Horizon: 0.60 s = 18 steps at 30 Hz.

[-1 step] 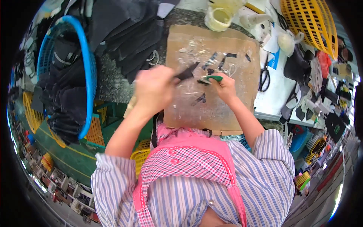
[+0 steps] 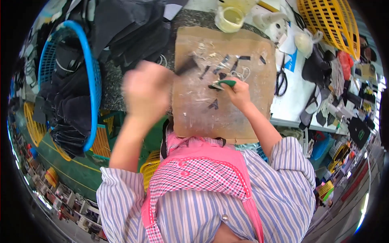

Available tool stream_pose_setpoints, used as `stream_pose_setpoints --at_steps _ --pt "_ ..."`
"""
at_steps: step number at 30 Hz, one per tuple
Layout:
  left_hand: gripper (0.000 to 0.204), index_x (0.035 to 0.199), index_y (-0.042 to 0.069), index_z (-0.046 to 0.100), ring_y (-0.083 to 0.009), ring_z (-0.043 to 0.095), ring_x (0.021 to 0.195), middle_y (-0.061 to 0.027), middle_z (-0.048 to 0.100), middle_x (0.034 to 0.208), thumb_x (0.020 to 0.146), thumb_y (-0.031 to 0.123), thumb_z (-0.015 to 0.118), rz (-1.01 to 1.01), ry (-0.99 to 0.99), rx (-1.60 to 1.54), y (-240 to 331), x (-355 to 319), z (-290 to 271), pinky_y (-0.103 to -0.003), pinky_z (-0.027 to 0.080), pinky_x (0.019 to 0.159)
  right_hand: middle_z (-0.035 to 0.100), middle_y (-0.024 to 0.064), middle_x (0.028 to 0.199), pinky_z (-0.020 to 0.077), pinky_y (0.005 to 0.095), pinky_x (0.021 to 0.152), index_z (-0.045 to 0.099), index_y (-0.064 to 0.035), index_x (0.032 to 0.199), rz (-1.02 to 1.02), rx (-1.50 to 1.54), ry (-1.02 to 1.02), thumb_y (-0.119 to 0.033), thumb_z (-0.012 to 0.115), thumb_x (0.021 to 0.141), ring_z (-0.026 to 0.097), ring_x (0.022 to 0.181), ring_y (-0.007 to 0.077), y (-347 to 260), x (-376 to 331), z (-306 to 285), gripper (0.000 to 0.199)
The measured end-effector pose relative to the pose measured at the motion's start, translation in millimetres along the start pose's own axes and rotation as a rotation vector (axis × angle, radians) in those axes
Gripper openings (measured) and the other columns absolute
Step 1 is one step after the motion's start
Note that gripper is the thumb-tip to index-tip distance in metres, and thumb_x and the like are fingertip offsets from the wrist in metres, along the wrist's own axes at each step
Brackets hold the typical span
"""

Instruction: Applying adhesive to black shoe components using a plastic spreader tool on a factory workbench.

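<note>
In the head view, a stained brown cardboard sheet (image 2: 227, 85) is seen lying on the desk (image 2: 291, 101), just above the centre of the picture. The right hand (image 2: 239, 92) is pressed down near the middle of the sheet, its fingers clenched on a small green-handled tool (image 2: 225, 84) that rests on a dark scrap. The left hand (image 2: 145, 90), blurred by motion, is raised at about nine o'clock from the sheet and is closed around a dark strip (image 2: 187, 65) whose far end reaches over the sheet's left edge. Small black scraps (image 2: 227, 62) are scattered across the upper half of the sheet, at twelve o'clock from the right hand. A pair of scissors (image 2: 281, 79) lies on the desk at three o'clock from the sheet. A pale plastic tub (image 2: 230, 18) stands at twelve o'clock, just beyond the sheet's far edge. A yellow basket (image 2: 330, 22) is seen at two o'clock, and a blue-rimmed basket (image 2: 95, 85) filled with dark fabric at nine o'clock. A striped shirt and pink checked apron (image 2: 194, 170) fill the lower part of the view.
</note>
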<state>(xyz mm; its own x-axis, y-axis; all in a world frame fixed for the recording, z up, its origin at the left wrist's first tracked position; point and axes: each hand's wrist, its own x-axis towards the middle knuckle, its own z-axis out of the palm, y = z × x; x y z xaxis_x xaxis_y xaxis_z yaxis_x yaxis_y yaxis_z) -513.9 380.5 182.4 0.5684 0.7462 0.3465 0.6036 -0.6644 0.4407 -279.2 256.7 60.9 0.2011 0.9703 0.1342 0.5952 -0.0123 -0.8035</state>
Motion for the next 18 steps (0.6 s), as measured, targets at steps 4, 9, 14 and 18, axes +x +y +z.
stream_pose_setpoints --at_steps 4,9,14,18 --pt "0.013 0.076 0.006 0.061 -0.0211 0.053 0.059 -0.0050 0.056 0.068 0.066 0.011 0.068 0.075 0.612 0.296 -57 70 -57 -0.027 0.042 0.054 0.059 0.0027 0.060 0.0414 0.0203 0.051 0.063 -0.0015 0.080 0.487 0.474 0.121 -0.011 0.059 0.075 0.054 0.055 0.0076 20 1 -30 0.011" --pt "0.027 0.093 0.012 0.058 -0.0278 0.049 0.090 -0.0111 0.053 0.097 0.066 0.015 0.063 0.237 0.149 0.313 -59 31 24 -0.037 0.039 0.078 0.059 0.0096 0.083 0.0448 0.0272 0.067 0.060 -0.0027 0.092 0.049 -0.197 0.422 -0.002 0.057 0.072 0.056 0.079 0.0183 55 34 -88 0.021" --pt "0.067 0.127 0.011 0.032 -0.0314 0.017 0.125 -0.0155 0.018 0.135 0.070 0.032 0.062 -0.020 -0.482 0.019 -2 -89 115 -0.044 0.028 0.094 0.054 0.0130 0.095 0.0421 0.0341 0.079 0.055 -0.0043 0.099 -0.268 -0.818 0.142 0.002 0.051 0.064 0.052 0.091 0.0289 91 6 -70 0.036" --pt "0.066 0.129 0.010 0.027 -0.0301 0.018 0.125 -0.0145 0.016 0.137 0.075 0.035 0.055 -0.033 -0.451 0.025 -16 -116 135 -0.044 0.026 0.095 0.051 0.0148 0.102 0.0408 0.0370 0.083 0.051 -0.0019 0.105 -0.183 -0.813 0.114 0.002 0.050 0.065 0.048 0.097 0.0320 81 -9 -51 0.040"
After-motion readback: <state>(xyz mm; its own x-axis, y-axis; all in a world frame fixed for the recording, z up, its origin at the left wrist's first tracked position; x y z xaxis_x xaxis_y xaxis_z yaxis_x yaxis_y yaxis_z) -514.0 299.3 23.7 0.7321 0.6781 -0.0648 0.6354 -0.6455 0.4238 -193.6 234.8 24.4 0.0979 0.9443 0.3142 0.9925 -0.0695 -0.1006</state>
